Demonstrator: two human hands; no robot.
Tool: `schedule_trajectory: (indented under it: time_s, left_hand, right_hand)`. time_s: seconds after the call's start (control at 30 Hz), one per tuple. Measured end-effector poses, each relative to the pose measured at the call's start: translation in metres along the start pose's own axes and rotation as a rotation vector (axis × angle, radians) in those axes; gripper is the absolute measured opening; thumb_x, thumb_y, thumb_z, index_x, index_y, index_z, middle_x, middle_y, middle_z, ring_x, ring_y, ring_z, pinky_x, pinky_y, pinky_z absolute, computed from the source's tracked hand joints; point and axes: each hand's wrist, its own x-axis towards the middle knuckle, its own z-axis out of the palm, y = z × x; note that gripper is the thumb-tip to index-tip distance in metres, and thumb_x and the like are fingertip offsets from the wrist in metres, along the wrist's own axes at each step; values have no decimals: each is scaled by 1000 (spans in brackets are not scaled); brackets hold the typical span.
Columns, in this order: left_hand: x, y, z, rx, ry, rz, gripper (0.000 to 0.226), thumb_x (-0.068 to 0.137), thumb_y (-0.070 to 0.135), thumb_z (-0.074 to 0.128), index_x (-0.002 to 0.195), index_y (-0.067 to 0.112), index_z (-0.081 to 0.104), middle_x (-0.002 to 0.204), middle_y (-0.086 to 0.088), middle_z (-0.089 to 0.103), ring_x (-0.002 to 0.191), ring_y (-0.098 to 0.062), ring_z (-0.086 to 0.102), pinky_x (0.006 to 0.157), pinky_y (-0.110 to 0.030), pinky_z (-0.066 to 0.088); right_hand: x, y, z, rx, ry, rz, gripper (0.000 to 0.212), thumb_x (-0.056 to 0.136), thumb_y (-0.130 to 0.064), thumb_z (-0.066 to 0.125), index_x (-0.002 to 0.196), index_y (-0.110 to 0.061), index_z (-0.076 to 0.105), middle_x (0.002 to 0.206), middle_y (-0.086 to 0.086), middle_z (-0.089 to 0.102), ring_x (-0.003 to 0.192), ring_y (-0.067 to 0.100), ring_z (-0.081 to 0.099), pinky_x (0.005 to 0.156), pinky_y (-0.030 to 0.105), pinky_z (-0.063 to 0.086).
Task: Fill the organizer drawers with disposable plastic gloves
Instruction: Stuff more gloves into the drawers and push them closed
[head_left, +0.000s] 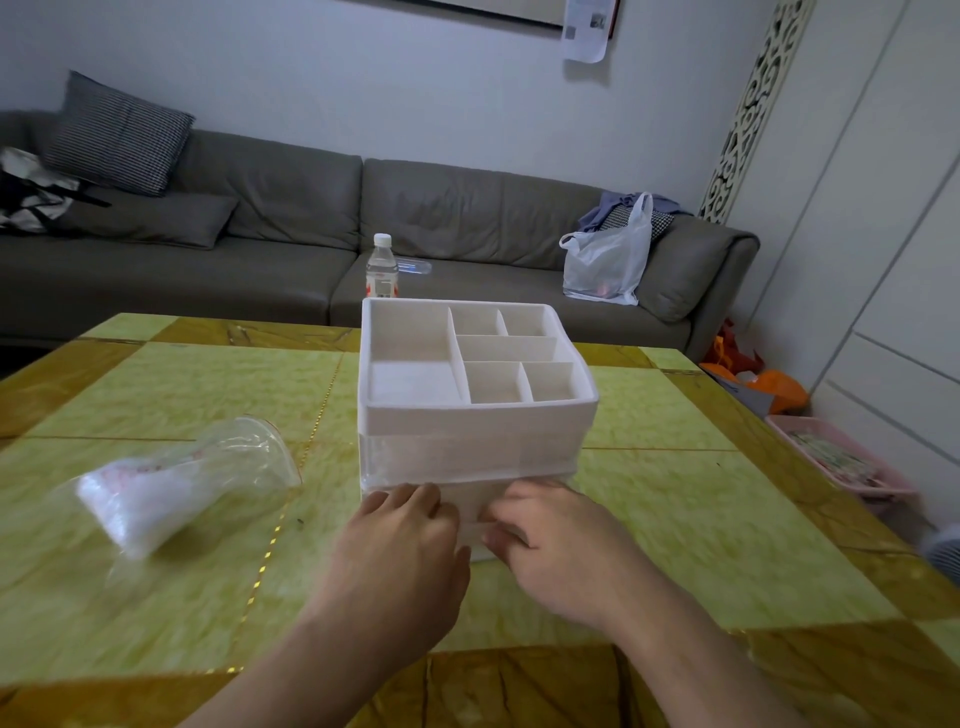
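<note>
A white organizer (475, 415) with several open top compartments stands in the middle of the table. Its lower drawer front (472, 506) faces me. My left hand (400, 551) and my right hand (558, 545) both reach the drawer front, fingers curled at it; the frame is blurred, so the exact hold is unclear. A clear zip bag of disposable plastic gloves (171, 483) lies on the table to the left, apart from both hands.
The table (701, 509) has a green and yellow patterned top. A water bottle (382, 267) stands behind the organizer. A grey sofa (291, 234) with a white plastic bag (610, 257) runs along the back. A pink basket (841, 462) sits on the floor at right.
</note>
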Motion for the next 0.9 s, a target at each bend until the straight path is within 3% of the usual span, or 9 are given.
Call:
schedule_trajectory:
  time_s: [0.1, 0.17, 0.27, 0.33, 0.4, 0.53, 0.57, 0.73, 0.9]
  left_hand:
    - [-1, -3, -4, -43, 11, -2, 26, 83, 50, 59, 91, 26, 67, 87, 7, 65, 86, -20, 67, 78, -36, 57]
    - [-6, -9, -10, -85, 54, 28, 31, 81, 46, 70, 104, 25, 69, 95, 8, 71, 89, -20, 69, 79, -34, 58]
    - [-17, -22, -22, -212, 157, 50, 46, 77, 32, 87, 119, 23, 70, 112, 10, 71, 102, -18, 68, 86, -32, 57]
    - [-26, -31, -28, -305, 222, -13, 46, 79, 30, 87, 120, 23, 67, 116, 11, 65, 106, -15, 64, 86, -32, 55]
    - [-31, -37, -30, -377, 222, -180, 59, 76, 37, 88, 124, 22, 57, 120, 11, 55, 109, -11, 57, 86, -28, 50]
    - [-32, -46, -16, -669, 7, -582, 107, 66, 59, 88, 150, 24, 32, 144, 8, 46, 130, -14, 51, 105, -38, 50]
    - [-31, -48, -11, -738, -32, -592, 107, 66, 62, 87, 152, 28, 34, 146, 12, 48, 130, -13, 54, 106, -39, 51]
    - [-26, -46, -1, -850, 76, -580, 43, 84, 42, 81, 121, 42, 59, 115, 25, 68, 107, 2, 64, 92, -25, 54]
    - [-22, -47, 1, -829, 111, -654, 26, 88, 45, 76, 109, 40, 61, 103, 23, 71, 100, 0, 67, 86, -32, 56]
  right_hand:
    - [-3, 4, 0, 94, 56, 15, 21, 101, -44, 59, 112, -31, 72, 113, -16, 68, 110, 11, 61, 92, 36, 54]
    - [-10, 7, -5, 222, 123, 54, 26, 96, -38, 72, 121, -32, 76, 118, -19, 74, 109, 2, 65, 96, 19, 52]
    - [-22, 16, -16, 327, 229, 89, 24, 87, -29, 86, 111, -33, 82, 111, -27, 75, 107, -10, 65, 91, -3, 40]
    - [-28, 23, -23, 364, 294, 109, 18, 84, -27, 89, 96, -34, 78, 99, -27, 73, 100, -9, 64, 83, 4, 47]
    - [-28, 31, -25, 410, 331, 188, 36, 78, -28, 93, 98, -35, 63, 99, -19, 66, 96, 0, 62, 80, 17, 52]
    - [-19, 42, -10, 571, 150, 405, 105, 65, -34, 101, 146, -35, 35, 134, -13, 50, 122, 8, 54, 107, 35, 50]
    - [-17, 43, -3, 600, 120, 399, 106, 66, -34, 101, 149, -38, 34, 137, -16, 51, 126, 8, 54, 108, 34, 48]
    - [-8, 47, 15, 663, 297, 412, 51, 82, -35, 90, 122, -42, 58, 120, -24, 67, 113, 3, 66, 96, 32, 56]
    - [-3, 43, 17, 657, 398, 436, 35, 86, -33, 88, 106, -39, 61, 105, -20, 72, 94, -4, 68, 73, 17, 52]
